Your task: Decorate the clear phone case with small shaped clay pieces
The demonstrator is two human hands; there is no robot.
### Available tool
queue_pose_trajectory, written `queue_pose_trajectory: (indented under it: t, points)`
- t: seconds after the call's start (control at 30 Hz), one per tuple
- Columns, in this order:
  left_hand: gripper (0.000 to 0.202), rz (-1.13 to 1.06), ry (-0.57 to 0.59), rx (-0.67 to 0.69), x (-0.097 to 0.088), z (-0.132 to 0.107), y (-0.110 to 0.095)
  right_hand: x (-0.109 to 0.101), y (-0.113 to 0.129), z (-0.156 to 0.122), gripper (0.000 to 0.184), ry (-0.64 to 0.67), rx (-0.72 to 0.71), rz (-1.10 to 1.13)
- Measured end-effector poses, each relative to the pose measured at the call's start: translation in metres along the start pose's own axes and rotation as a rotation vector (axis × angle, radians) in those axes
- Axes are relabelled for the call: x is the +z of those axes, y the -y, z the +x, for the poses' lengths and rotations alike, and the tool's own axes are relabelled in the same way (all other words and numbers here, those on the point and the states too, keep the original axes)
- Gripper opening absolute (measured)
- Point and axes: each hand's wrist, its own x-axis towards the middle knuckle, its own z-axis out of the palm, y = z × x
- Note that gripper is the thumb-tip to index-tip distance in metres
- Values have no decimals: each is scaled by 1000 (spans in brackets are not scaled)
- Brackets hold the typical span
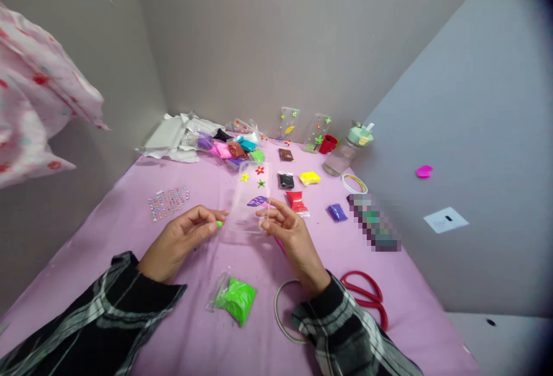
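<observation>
My right hand (288, 232) holds a clear phone case (253, 192) by its near right edge, tilted up over the pink table. The case carries small clay flowers and a purple leaf. My left hand (184, 238) is beside the case's near left corner, its fingertips pinched on a tiny bit of green clay (219, 224). An opened bag of green clay (237, 299) lies on the table just in front of both hands.
Several small clay packets in many colours (235, 148) lie further back, with two decorated cases (288, 124) against the wall, a water bottle (345, 151), tape roll (354, 183), gem sticker sheet (168, 202), red scissors (367, 295) and a ring (283, 312).
</observation>
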Motion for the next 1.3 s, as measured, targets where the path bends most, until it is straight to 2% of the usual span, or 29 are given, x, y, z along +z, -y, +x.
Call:
queue_pose_trajectory:
  t: [0.17,0.37,0.53,0.77,0.9,1.07,1.17,1.3]
  points:
    - [21,-140,-102,-67,2,1,-2,-6,0,4,40,-59,-7,167]
    - [26,-198,-100,-44,4,0,-3,-5,3,3,32,-88,10,135]
    - [24,-170,-75,-69,1,0,1,-4,5,2,30,-61,13,141]
    - [30,-187,-139,-47,3,1,-2,-2,5,0,26,-10,69,101]
    - [34,-180,-118,-69,4,0,-3,1,-1,-1,30,40,132,79]
    - [27,-194,-142,-70,3,1,-1,2,-12,1,41,118,122,15]
    - [30,-201,-155,-63,2,1,-1,-1,-17,1,45,109,64,-196]
    - [21,-174,-125,-69,2,1,1,-4,-14,-4,49,-98,-300,-783]
